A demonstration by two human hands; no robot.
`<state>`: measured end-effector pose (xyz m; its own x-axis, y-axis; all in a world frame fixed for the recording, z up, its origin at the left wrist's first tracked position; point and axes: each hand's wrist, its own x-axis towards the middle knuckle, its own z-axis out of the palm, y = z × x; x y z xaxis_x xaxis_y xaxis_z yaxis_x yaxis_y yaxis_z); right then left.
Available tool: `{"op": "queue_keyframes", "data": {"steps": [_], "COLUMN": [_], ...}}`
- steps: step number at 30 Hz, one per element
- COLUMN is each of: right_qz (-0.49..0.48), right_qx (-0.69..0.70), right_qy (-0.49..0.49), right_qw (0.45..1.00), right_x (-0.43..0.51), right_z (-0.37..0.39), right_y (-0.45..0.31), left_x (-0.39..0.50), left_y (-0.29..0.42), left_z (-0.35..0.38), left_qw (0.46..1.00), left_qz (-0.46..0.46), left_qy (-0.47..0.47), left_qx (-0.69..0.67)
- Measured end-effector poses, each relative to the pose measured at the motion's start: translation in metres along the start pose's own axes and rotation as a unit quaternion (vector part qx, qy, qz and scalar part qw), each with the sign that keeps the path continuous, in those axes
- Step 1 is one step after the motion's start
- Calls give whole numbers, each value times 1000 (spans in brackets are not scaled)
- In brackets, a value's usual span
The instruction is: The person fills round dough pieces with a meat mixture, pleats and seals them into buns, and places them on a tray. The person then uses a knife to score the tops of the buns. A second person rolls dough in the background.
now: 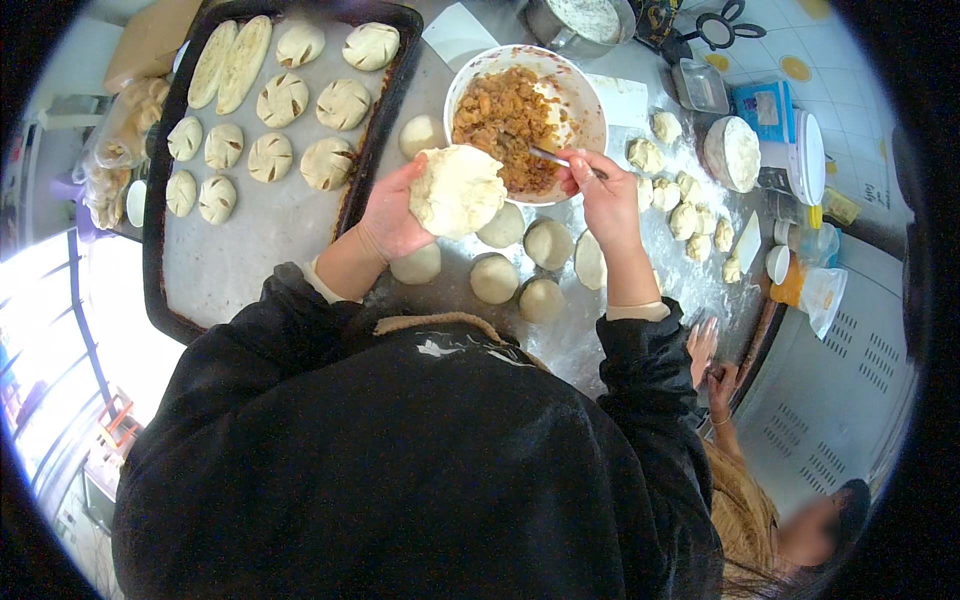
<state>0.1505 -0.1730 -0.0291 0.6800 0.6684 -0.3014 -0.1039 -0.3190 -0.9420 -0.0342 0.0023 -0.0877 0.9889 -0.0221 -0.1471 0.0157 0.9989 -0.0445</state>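
A flattened round of dough (457, 192) rests on my left hand (391, 214), its thumb lying over the edge. My right hand (601, 196) grips the handle of a metal spoon (551, 156). The spoon's head is sunk in a chunky brown filling (501, 112), so it is mostly hidden. That filling sits in a white bowl (598, 97) just beyond both hands. Below the dough and bowl, several smooth dough balls (493, 278) lie on the metal worktop (592, 337).
On the left, a dark-rimmed baking tray (247, 251) carries slit buns (270, 157) and two long pieces (238, 67). Small dough lumps (684, 220) lie on floured worktop at right, near a dough scraper (748, 241). Another person's hands (703, 346) are at the lower right.
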Motion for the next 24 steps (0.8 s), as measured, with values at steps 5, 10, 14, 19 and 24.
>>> {"op": "queue_keyframes", "data": {"steps": [5,10,14,19,24], "right_qz": [111,160,174,149,81], "right_qx": [119,244,285,311,313], "right_qy": [69,104,109,112,138], "right_qw": [984,951,936,932,936], "right_x": [-5,-2,1,0,-13], "right_z": [10,11,3,-10,-5], "right_y": [1,2,4,-7,-44], "left_x": [1,-5,-17,-14,28], "left_y": [-2,-4,1,8,-2], "left_z": [-1,6,21,44,73], "left_qw": [1000,998,995,975,973], "left_qz": [9,25,72,158,157], "left_qy": [20,44,52,147,166], "left_qx": [17,25,48,44,26]}}
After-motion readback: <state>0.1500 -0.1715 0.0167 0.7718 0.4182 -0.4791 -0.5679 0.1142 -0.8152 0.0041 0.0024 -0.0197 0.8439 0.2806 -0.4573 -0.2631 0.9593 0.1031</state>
